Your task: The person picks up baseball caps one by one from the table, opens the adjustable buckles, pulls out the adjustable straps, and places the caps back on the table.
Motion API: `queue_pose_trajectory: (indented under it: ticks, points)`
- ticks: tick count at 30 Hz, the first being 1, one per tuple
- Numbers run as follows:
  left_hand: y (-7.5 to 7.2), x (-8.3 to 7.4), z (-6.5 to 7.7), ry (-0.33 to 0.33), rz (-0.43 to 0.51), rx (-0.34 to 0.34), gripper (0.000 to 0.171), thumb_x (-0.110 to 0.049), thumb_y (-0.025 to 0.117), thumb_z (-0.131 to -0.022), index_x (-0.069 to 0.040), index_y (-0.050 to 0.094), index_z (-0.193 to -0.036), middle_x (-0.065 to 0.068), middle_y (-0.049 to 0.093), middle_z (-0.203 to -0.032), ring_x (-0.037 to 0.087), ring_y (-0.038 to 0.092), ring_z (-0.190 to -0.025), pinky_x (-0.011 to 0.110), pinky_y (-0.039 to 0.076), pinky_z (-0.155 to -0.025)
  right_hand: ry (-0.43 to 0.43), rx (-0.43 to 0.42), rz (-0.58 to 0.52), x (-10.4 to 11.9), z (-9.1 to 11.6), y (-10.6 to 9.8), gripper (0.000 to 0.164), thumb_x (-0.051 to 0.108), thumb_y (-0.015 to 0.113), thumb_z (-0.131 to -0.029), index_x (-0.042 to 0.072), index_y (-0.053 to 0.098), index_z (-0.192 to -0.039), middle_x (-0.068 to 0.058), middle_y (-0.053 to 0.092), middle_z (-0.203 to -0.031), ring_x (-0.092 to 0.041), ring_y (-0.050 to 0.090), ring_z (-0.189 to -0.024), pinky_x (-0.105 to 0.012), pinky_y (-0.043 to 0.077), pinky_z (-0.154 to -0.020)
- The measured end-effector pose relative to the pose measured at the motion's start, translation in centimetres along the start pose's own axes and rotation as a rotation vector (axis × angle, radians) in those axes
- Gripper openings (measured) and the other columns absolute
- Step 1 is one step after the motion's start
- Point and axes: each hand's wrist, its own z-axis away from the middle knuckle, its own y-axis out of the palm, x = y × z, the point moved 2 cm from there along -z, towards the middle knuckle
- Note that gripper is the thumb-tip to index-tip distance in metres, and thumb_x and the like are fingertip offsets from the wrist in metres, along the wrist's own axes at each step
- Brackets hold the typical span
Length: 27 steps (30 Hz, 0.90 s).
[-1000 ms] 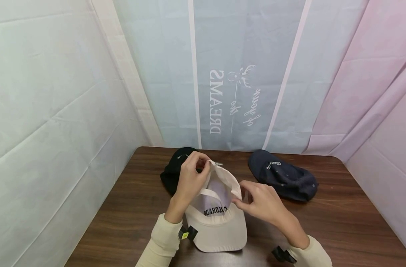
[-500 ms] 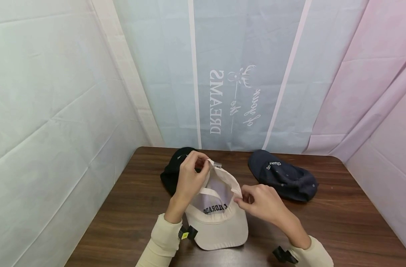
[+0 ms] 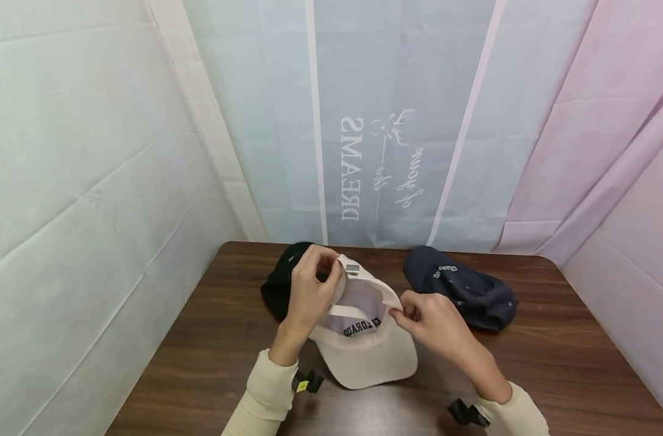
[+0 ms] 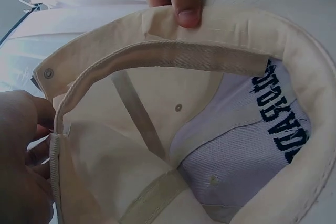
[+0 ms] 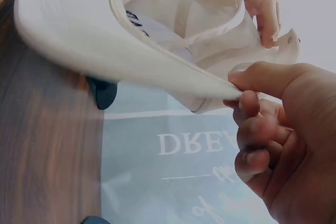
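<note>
A cream baseball cap (image 3: pixel 366 363) is held over the table with its inside facing me and its brim toward me. My left hand (image 3: pixel 309 284) pinches the back edge of the cap close to a silver buckle (image 3: pixel 352 269). At the right side, my right hand (image 3: pixel 435 321) grips the rim between thumb and curled fingers, as the right wrist view shows from near. Black reversed "COLORADO" lettering (image 4: pixel 283 116) shows through the lining. The sweatband (image 4: pixel 184 56) curves round the opening in the left wrist view.
Behind my left hand lies a black cap (image 3: pixel 279 281), partly covered. A navy cap (image 3: pixel 462 287) rests at the back right of the brown wooden table (image 3: pixel 200 363). Pale cloth walls (image 3: pixel 385 60) enclose the table at the back and sides.
The cream cap has tilted, its brim swinging up and to the right. My right hand has shifted slightly right with the rim; my left hand has stayed nearly in place.
</note>
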Motion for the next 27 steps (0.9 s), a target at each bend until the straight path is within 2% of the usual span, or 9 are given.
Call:
queue_pose_trajectory:
  ticks: [9,16,27]
  points:
    - [-0.2,-0.5,-0.3,0.030,0.013,-0.030,0.006,-0.007,0.064,-0.101,-0.004,0.070,-0.103,0.008,0.068,-0.100,0.018,0.068,-0.082,0.034,0.062,-0.073,-0.007,-0.100,0.040,0.1,-0.5,-0.8,0.037,0.008,0.089,-0.083,0.024,0.056,-0.075,0.019,0.048,-0.064,0.007,0.040,-0.057,-0.018,0.036,-0.053]
    - [-0.3,-0.7,-0.4,0.048,0.005,-0.048,0.011,0.003,0.067,-0.097,-0.006,0.069,-0.103,0.008,0.068,-0.098,0.020,0.067,-0.082,0.035,0.062,-0.074,-0.013,-0.147,0.081,-0.2,-1.1,-1.1,0.035,0.003,0.085,-0.083,0.022,0.056,-0.076,0.015,0.045,-0.065,0.002,0.037,-0.057,-0.019,0.033,-0.053]
    - [-0.6,-0.6,-0.1,0.084,0.020,-0.041,0.013,0.006,0.066,-0.095,-0.005,0.068,-0.103,0.010,0.068,-0.099,0.019,0.067,-0.081,0.035,0.062,-0.072,-0.021,-0.188,0.083,-0.8,-1.4,-1.0,0.029,0.002,0.083,-0.085,0.018,0.059,-0.080,0.012,0.045,-0.065,0.000,0.037,-0.056,-0.021,0.033,-0.053]
